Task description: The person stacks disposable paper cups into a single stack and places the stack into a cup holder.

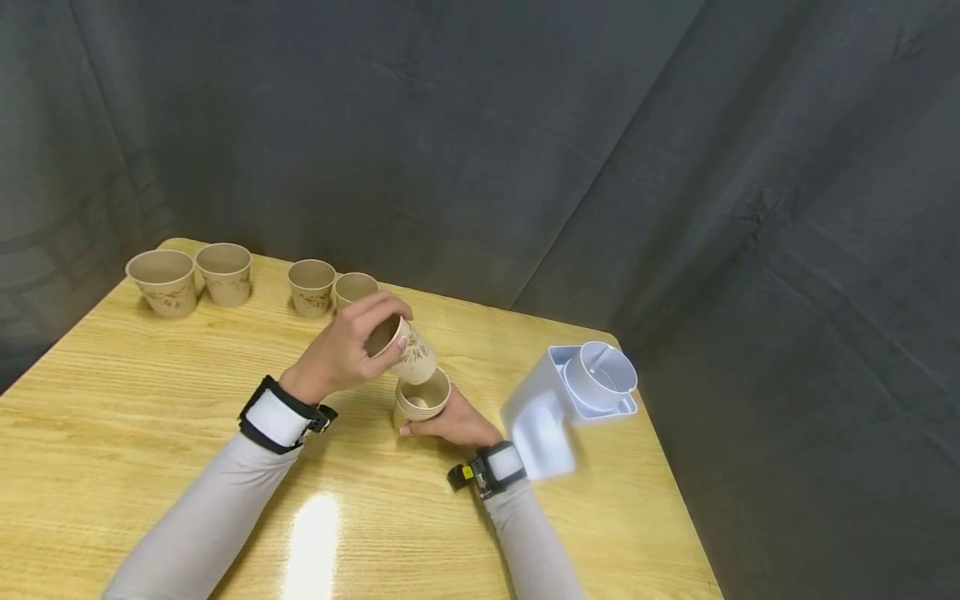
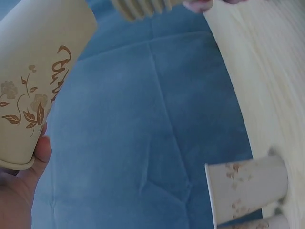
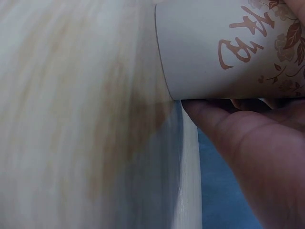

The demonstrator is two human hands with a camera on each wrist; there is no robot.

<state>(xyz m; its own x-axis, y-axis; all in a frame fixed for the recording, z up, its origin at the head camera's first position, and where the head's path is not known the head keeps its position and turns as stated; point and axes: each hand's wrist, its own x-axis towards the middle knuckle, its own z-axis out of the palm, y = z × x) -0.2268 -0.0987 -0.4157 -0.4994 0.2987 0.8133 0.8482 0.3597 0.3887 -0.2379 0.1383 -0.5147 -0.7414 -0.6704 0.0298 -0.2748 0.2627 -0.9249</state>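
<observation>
On the wooden counter (image 1: 150,400), the left hand (image 1: 341,350) grips a tilted paper cup (image 1: 408,350) just above a stack of cups (image 1: 422,402) that the right hand (image 1: 457,425) holds. Four loose cups (image 1: 225,273) stand along the far edge. A white dispenser (image 1: 573,396) lies at the right.

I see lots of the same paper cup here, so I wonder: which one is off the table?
The cup gripped in the left hand, tilted above the stack that the right hand holds. The four others stand on the table at the far edge.
</observation>
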